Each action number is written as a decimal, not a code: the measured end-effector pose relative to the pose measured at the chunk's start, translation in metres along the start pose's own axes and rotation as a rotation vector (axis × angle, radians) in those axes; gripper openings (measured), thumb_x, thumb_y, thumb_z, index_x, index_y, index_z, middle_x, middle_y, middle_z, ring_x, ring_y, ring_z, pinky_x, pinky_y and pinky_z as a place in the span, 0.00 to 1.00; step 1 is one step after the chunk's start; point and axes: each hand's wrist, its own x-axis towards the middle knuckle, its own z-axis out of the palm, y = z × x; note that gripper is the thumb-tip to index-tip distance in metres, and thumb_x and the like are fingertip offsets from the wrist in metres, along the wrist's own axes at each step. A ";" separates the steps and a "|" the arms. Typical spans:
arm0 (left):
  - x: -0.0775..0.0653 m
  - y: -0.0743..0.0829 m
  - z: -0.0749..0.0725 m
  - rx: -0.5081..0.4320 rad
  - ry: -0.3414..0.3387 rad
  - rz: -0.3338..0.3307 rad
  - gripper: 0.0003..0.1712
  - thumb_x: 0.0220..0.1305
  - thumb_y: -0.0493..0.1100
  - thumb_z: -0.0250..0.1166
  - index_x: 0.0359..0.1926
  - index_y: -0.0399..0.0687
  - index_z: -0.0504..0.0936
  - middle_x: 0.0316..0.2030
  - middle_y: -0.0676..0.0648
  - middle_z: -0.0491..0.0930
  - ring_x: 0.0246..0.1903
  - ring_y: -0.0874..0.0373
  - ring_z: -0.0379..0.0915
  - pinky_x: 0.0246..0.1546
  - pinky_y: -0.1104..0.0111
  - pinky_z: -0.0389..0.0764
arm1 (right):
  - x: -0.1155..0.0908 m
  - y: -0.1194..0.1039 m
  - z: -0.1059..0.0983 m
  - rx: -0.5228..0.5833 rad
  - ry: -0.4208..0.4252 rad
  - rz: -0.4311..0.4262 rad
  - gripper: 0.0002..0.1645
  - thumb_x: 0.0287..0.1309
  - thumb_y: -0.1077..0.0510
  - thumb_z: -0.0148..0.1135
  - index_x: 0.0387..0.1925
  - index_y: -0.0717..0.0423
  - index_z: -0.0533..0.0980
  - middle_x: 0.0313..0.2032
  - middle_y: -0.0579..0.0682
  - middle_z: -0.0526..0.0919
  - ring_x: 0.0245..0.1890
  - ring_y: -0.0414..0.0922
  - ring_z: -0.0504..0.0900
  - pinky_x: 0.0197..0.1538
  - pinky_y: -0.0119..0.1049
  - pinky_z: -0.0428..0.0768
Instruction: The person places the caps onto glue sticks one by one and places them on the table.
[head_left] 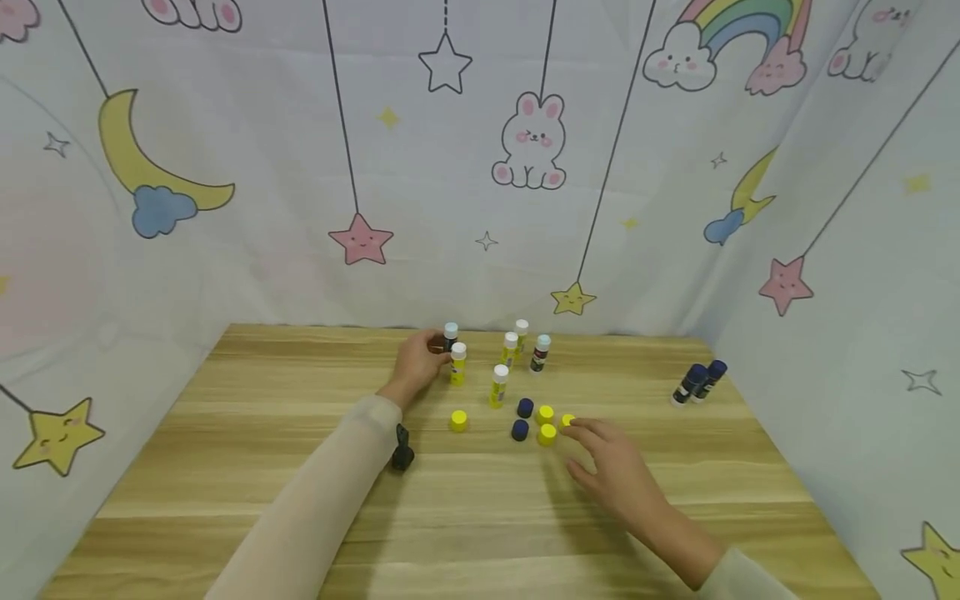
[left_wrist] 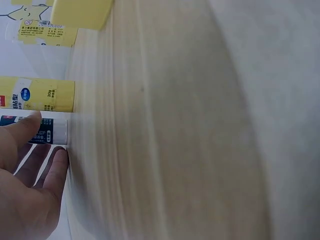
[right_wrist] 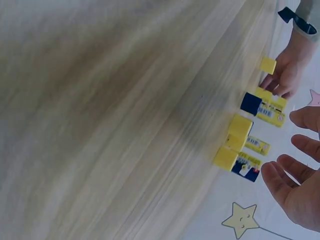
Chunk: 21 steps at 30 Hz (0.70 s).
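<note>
Left hand (head_left: 417, 363), grip clamped on dark stick (left_wrist: 47, 132); yellow stick (left_wrist: 42, 95) beside reads "20g"; right hand (head_left: 618, 477), grip apart

On one desk (head_left: 480, 525), four yellow glue sticks (head_left: 458, 367) (head_left: 498, 387) (head_left: 509, 350) (head_left: 521, 340) and two dark glue sticks (head_left: 450, 342) (head_left: 539, 355) are standing at the far middle, with two blue-capped glue sticks (head_left: 688, 386) (head_left: 712, 378) standing at the far right. Nearer, four yellow caps (head_left: 458, 421) (head_left: 545, 414) (head_left: 547, 435) (head_left: 567, 421) and two blue caps (head_left: 525, 407) (head_left: 520, 430) are sitting. Two hands (head_left: 417, 367) (head_left: 618, 472) are showing, one left, one right, plus one black camera (head_left: 402, 456) on the left.
</note>
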 end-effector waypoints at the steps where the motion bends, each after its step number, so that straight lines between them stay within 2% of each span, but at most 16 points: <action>1: 0.001 0.000 0.000 0.003 0.002 -0.001 0.23 0.65 0.36 0.70 0.61 0.41 0.79 0.56 0.40 0.82 0.55 0.46 0.80 0.60 0.56 0.78 | 0.000 -0.001 0.001 0.001 0.003 -0.013 0.26 0.51 0.62 0.79 0.54 0.56 0.82 0.55 0.56 0.83 0.55 0.55 0.81 0.57 0.54 0.81; 4: 0.002 0.001 0.001 0.010 0.004 0.001 0.22 0.66 0.36 0.70 0.60 0.40 0.80 0.55 0.39 0.83 0.55 0.46 0.80 0.61 0.56 0.78 | -0.001 -0.005 0.002 0.002 0.005 -0.030 0.26 0.51 0.62 0.79 0.53 0.56 0.83 0.54 0.57 0.83 0.55 0.56 0.81 0.57 0.55 0.81; 14: 0.003 -0.001 0.001 0.010 -0.005 0.003 0.20 0.67 0.37 0.69 0.58 0.39 0.81 0.54 0.39 0.83 0.55 0.45 0.79 0.61 0.55 0.78 | -0.004 -0.009 0.007 -0.002 -0.003 -0.007 0.25 0.52 0.61 0.78 0.54 0.54 0.82 0.55 0.55 0.83 0.57 0.55 0.81 0.59 0.53 0.80; 21: 0.003 -0.005 0.001 -0.008 0.003 0.028 0.20 0.67 0.38 0.69 0.58 0.38 0.80 0.53 0.38 0.83 0.55 0.45 0.80 0.60 0.55 0.78 | -0.003 -0.008 0.010 -0.026 -0.001 -0.018 0.27 0.52 0.60 0.78 0.55 0.55 0.81 0.55 0.54 0.83 0.57 0.54 0.80 0.60 0.51 0.80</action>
